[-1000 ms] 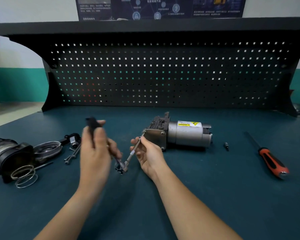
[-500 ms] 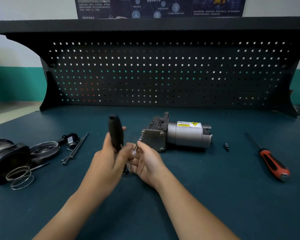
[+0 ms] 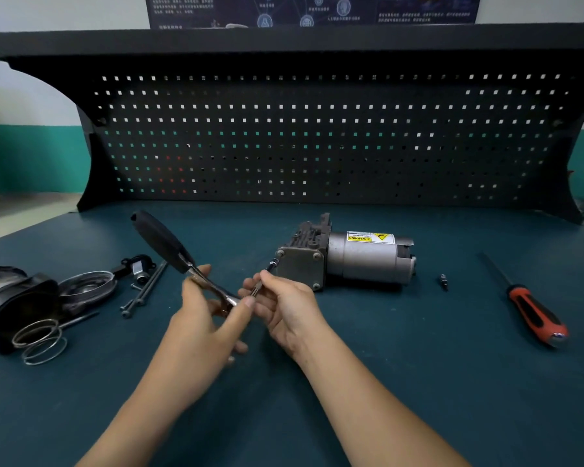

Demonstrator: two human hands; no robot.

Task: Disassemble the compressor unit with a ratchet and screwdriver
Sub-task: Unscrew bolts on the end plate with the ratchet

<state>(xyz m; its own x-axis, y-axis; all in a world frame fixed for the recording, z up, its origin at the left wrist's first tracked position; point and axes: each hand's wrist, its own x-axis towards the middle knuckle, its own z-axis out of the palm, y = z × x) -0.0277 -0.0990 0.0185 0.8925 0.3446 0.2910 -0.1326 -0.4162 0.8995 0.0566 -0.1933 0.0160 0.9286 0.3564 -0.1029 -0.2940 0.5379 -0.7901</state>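
On the head camera, the left hand (image 3: 199,318) holds the ratchet (image 3: 164,242) by its shiny neck. The black handle points up and left. The right hand (image 3: 285,308) pinches a thin metal rod (image 3: 267,271). The rod reaches a corner of the compressor (image 3: 361,257), which lies on the blue table (image 3: 418,382). The screwdriver (image 3: 533,313) lies far to its right.

Both your bare arms come up from the bottom and lean in toward each other, so your hands meet in the middle. Your left hand (image 3: 199,321) shows you its back. Its fingers and thumb curl round the shiny neck of the ratchet (image 3: 164,241). Your right hand (image 3: 285,308) sits just beside it, a little higher. Its thumb and fingers pinch a thin metal rod (image 3: 269,266). Both wrists are held up in the air.
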